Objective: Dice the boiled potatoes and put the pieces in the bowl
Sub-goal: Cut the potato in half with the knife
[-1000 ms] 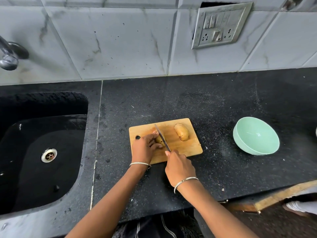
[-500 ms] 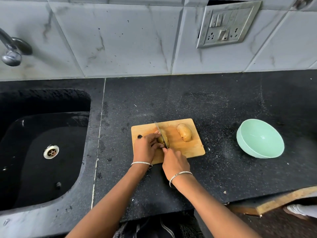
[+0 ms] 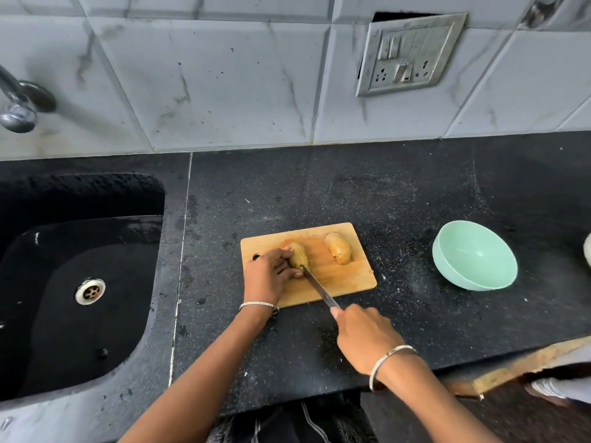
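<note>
Lengthwise cut lined up
Gripped by the left hand [image 3: 268, 278] near the chopping board's [image 3: 350, 279] left edge, the potato [image 3: 299, 254] was aligned lengthwise with the knife [image 3: 318, 287] clasped in the right hand [image 3: 364, 337].

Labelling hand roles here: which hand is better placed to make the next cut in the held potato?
Right, most likely. The right hand grips the knife, its tip at the near end of the held potato; the left hand holds that potato steady on the cutting board.

Thin silver bangle [image 3: 259, 304] on each wrist; dark white-striped clothing [image 3: 303, 423].
</note>
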Action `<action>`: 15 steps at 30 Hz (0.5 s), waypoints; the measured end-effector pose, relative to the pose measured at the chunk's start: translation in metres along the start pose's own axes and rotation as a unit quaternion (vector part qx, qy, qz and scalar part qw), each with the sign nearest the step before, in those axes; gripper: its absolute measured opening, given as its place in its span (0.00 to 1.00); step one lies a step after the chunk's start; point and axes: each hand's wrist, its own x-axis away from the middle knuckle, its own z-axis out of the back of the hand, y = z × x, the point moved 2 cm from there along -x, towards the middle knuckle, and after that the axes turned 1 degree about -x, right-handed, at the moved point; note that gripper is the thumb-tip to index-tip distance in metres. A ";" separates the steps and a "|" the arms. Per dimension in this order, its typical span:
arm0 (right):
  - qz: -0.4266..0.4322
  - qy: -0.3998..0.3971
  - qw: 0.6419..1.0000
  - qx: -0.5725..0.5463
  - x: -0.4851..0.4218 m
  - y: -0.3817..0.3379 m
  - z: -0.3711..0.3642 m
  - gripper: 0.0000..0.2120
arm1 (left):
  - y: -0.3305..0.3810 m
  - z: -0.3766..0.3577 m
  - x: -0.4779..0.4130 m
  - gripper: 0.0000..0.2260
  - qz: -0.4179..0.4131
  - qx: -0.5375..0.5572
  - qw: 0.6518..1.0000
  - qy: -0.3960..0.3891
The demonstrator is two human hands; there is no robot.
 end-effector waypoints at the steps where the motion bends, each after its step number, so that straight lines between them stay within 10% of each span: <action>1: 0.000 -0.002 1.000 0.010 0.000 0.000 0.009 0.21 | 0.000 0.000 0.000 0.15 -0.002 -0.012 1.000 0.003; 15: 0.027 0.078 0.996 -0.027 -0.030 -0.030 0.003 0.22 | 0.002 0.001 0.003 0.13 0.005 0.057 0.998 -0.005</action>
